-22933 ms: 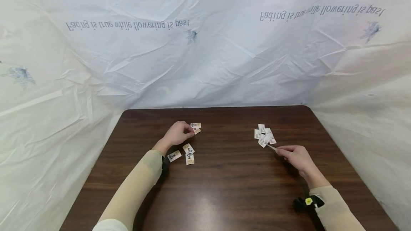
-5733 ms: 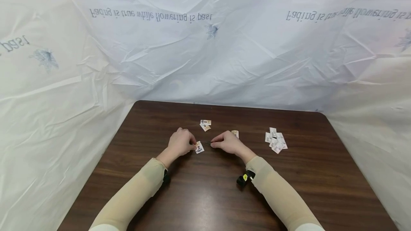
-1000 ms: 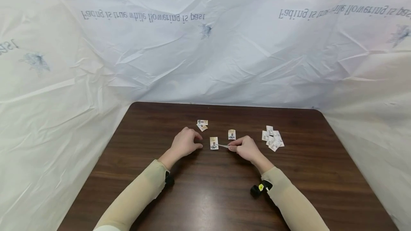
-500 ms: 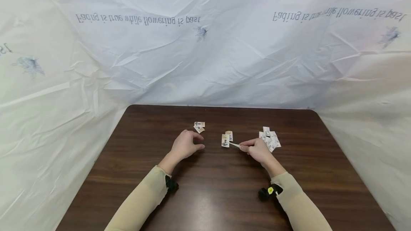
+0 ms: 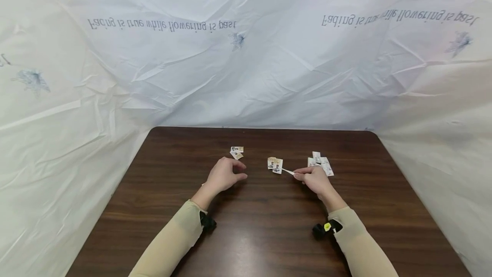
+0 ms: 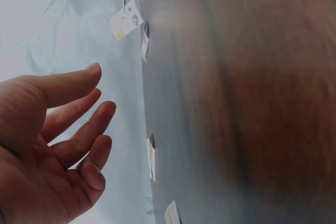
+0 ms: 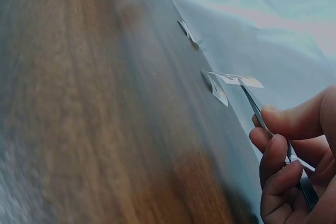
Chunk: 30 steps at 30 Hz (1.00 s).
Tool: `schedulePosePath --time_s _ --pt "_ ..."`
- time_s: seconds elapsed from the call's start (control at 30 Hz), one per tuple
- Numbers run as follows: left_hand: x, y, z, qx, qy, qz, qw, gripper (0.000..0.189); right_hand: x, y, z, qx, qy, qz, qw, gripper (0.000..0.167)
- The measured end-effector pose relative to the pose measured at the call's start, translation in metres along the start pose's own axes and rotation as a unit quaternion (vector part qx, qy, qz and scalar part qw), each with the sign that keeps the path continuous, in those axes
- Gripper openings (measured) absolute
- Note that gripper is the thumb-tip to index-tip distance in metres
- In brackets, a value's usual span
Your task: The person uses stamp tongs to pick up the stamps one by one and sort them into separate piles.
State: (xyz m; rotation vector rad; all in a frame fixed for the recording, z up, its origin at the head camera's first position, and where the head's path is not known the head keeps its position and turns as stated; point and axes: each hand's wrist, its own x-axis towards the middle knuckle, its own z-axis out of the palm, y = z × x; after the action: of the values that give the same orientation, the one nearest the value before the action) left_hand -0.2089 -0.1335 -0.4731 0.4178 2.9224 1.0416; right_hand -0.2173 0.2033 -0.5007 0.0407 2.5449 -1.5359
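My right hand (image 5: 316,180) holds slim metal tweezers (image 7: 257,109), whose tips grip a small printed stamp (image 5: 277,166). The left wrist view shows that held stamp (image 6: 126,20) raised off the table. In the head view it overlaps another stamp (image 5: 270,163), which lies on the table beneath or just behind it. My left hand (image 5: 224,174) hovers with thumb and fingers apart and nothing between them. Just beyond it lie two overlapping stamps (image 5: 236,149). A small pale corner (image 5: 203,184) shows beside the left wrist, mostly hidden.
Behind my right hand is a loose heap of several pale stamps (image 5: 326,166), partly covered by the fingers. Everything lies on a dark brown wooden table (image 5: 246,217). A white printed sheet (image 5: 246,76) hangs along the back and sides.
Over the last second the tweezers carry the stamp rightward to the stamp lying in the middle. Earlier, my left fingers touched a stamp; now they are free. The view shifts slightly.
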Motion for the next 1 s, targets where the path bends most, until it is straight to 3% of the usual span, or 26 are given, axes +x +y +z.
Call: schedulePosePath --time_s 0.27,1.0 --pt "-0.0019 0.0007 0.0030 -0.011 0.004 0.002 0.9999 0.020 0.0002 -0.0008 0.0011 0.015 -0.003 0.010 0.9998 0.024" --pt "-0.0055 0.0004 0.0033 -0.051 0.013 0.006 0.9986 0.019 -0.0033 0.0006 -0.0003 -0.015 0.009 0.013 0.9998 0.024"
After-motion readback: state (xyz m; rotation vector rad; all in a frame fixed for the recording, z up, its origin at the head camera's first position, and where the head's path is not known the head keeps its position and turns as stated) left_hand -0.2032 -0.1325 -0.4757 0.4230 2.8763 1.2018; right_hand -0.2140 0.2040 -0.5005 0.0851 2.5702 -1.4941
